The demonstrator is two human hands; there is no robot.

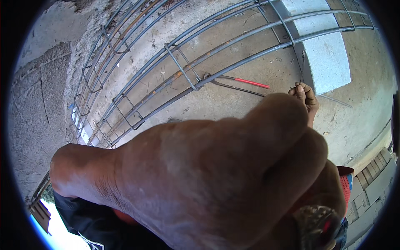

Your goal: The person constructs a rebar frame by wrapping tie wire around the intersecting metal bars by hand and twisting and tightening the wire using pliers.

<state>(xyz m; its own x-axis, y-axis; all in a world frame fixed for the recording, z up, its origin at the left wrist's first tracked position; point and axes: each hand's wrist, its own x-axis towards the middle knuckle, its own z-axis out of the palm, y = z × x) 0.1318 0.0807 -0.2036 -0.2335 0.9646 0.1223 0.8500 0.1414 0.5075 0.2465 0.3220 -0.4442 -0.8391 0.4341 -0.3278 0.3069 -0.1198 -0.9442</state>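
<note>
Very close to the camera, my left hand [200, 175] fills much of the view, its fingers curled. A blurred shiny item [315, 226] with a red spot lies against its fingers, and what the hand may hold is hidden. Beyond it, my right hand [307, 95] pinches a thin tie wire [301, 67] between thumb and finger. That wire stretches up toward the corner of a stirrup on a steel rebar cage [231, 64]. End-cutting pincers [251, 83] with a red sleeve on one handle rest on the concrete floor, their head partly behind the cage's lower bar.
Another rebar cage [103, 59] runs along the left, beside rough concrete [40, 103]. A pale block [328, 59] lies under the right end of the nearer cage. Wire scraps [153, 42] litter the floor. Stacked blocks [365, 200] stand at lower right.
</note>
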